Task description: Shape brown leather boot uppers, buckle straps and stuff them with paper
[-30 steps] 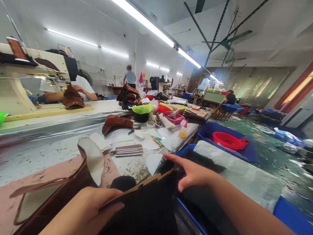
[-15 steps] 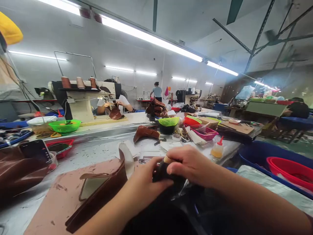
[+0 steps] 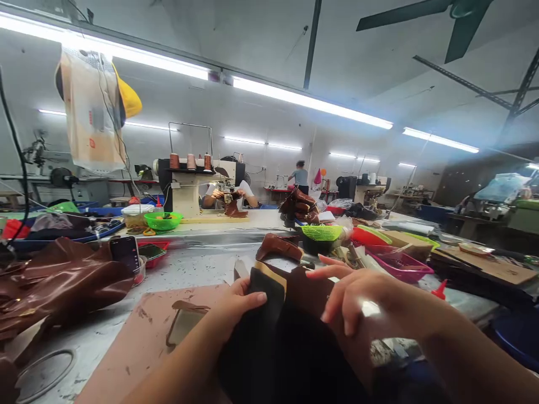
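While steadying the black piece (image 3: pixel 272 317) in the head view, pinch near its tan edge (image 3: pixel 274 275) and support slack to avoid creasing. Gripped in left hand (image 3: pixel 236 310), at near side of bench (image 3: pixel 189 269), with right hand (image 3: pixel 365 296) loosely spread beside it, seemingly grasping nothing. Points tan end away from body, long axis roughly fore-aft; can't tell lower end.

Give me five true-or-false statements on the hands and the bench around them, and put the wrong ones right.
1. The left hand holds a dark piece with a tan edge. True.
2. The right hand is clenched in a fist. False: the right hand has its fingers loosely spread.
3. Three thread spools stand atop the sewing machine. True.
4. The phone lies face down. False: the phone leans upright, screen showing.
5. In view, the magenta basket is right of the lime-green mesh basket. True.
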`<action>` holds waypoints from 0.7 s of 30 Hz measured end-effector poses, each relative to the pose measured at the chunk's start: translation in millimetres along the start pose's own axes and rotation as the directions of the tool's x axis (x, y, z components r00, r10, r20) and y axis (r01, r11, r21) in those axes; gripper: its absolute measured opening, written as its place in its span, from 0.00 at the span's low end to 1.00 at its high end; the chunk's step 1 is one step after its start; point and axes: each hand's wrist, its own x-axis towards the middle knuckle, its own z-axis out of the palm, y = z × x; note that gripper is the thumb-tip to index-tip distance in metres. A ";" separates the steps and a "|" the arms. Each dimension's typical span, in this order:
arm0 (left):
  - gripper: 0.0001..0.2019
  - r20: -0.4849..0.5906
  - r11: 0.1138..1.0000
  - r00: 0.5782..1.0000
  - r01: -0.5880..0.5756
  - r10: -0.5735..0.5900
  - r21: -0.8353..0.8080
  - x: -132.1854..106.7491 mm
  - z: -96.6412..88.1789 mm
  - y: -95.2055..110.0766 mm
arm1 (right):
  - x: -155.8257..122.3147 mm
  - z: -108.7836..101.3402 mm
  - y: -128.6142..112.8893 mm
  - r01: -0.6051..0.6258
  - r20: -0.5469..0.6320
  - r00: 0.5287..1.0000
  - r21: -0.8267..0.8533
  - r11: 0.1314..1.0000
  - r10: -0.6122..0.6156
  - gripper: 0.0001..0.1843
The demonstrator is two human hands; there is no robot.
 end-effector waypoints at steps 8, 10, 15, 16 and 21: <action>0.21 0.022 0.953 0.990 -0.143 0.142 0.268 6.6 20.6 -12.5 | 44.7 28.3 15.2 -0.142 -0.313 0.949 -0.507 0.850 -0.028 0.05; 0.15 -0.074 0.936 0.977 -0.166 0.198 0.310 8.3 26.8 -16.9 | 45.3 41.3 20.3 -0.165 -0.441 0.895 -0.474 0.865 -0.071 0.04; 0.12 -0.164 0.943 0.953 -0.206 0.253 0.260 5.1 26.7 -28.4 | 32.4 78.6 47.2 -0.114 -0.656 0.692 0.313 0.943 0.302 0.40; 0.11 -0.152 0.935 0.954 -0.206 0.258 0.290 4.0 26.1 -30.8 | 30.6 86.6 50.2 -0.092 -0.553 0.748 0.462 0.882 0.367 0.40; 0.15 -0.133 0.841 0.943 -0.203 0.306 0.501 -10.4 21.9 -41.8 | 32.6 111.4 40.9 -0.152 -0.342 0.834 0.612 0.776 0.433 0.18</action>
